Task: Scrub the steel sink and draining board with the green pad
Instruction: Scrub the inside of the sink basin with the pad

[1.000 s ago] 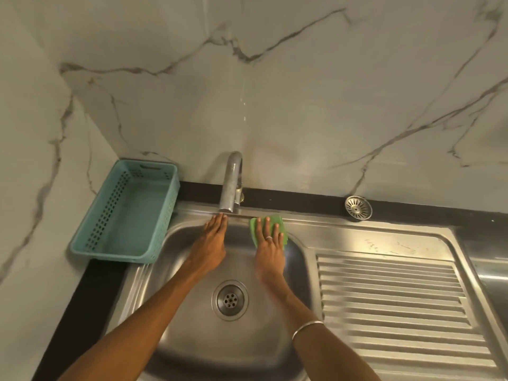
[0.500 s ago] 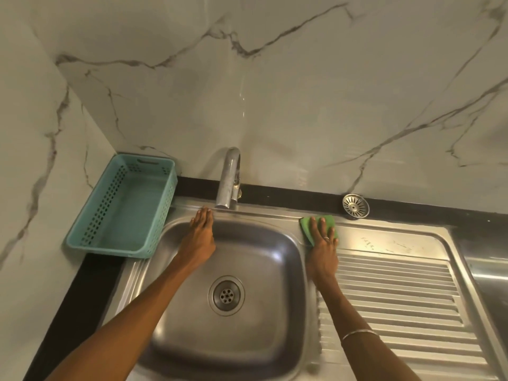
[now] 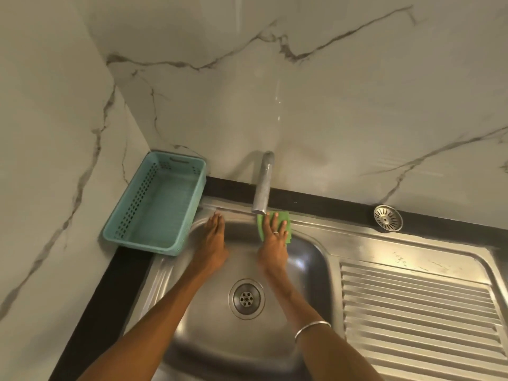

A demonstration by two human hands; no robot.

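Steel sink [image 3: 308, 259]: our right hand [image 3: 273, 243] presses the green pad [image 3: 286, 218] with straight fingers onto its rim at 12 o'clock, just under the tap [image 3: 263, 185]. Our left hand [image 3: 213, 243], relaxed and holding nothing, rests flat at 11 o'clock. At 3 o'clock lies the draining board [image 3: 417, 314].

Both arms stretched forward, forearms angling in toward each other. Left hand [image 3: 213, 244] flat, palm down, fingers straight and close together, pointing away. Right hand [image 3: 273, 243] also flat, palm down, fingers straight and a bit spread, ring on one finger. Thin bangle on the right wrist. Hands side by side, apart, not touching.
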